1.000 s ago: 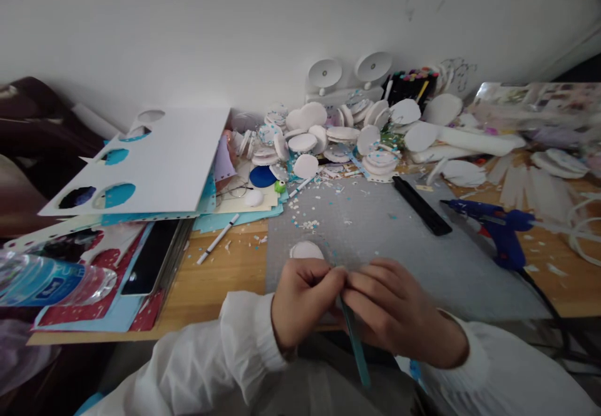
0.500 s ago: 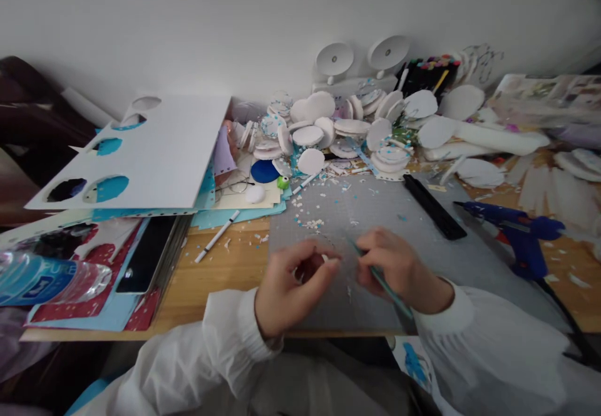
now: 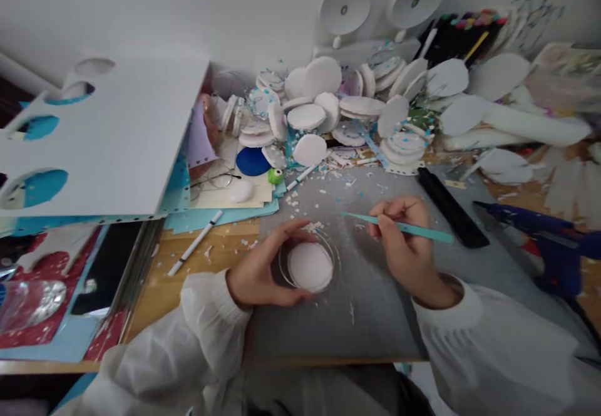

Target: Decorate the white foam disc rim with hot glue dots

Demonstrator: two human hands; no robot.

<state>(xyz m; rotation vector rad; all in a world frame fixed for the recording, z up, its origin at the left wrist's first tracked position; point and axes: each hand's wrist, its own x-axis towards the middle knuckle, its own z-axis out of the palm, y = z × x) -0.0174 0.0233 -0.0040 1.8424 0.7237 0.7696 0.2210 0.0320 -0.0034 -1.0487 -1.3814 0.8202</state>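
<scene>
My left hand [image 3: 270, 265] curves its thumb and fingers around a white round disc [image 3: 310, 267] over the grey cutting mat. A thin wire ring [image 3: 337, 258] loops around the disc's edge. In my right hand [image 3: 407, 240] is a pair of teal tweezers [image 3: 413, 229], pinched between thumb and fingers. Their tip points left, towards the disc but apart from it. Whether the tip holds anything is too small to tell. Small white bits [image 3: 317, 227] lie just behind the disc, partly near my left fingertips.
Many white discs [image 3: 323, 76] are heaped at the back. A black bar [image 3: 451, 208] and a blue glue gun [image 3: 539, 240] lie at right on and beside the cutting mat [image 3: 375, 322]. A white board with round holes [image 3: 126, 140] and a white pen [image 3: 196, 242] are at left.
My left hand has opened wider and turned, bringing the disc and wire ring into view. My right hand has moved up and right, its tweezers swinging nearer to level. The head view has shifted closer.
</scene>
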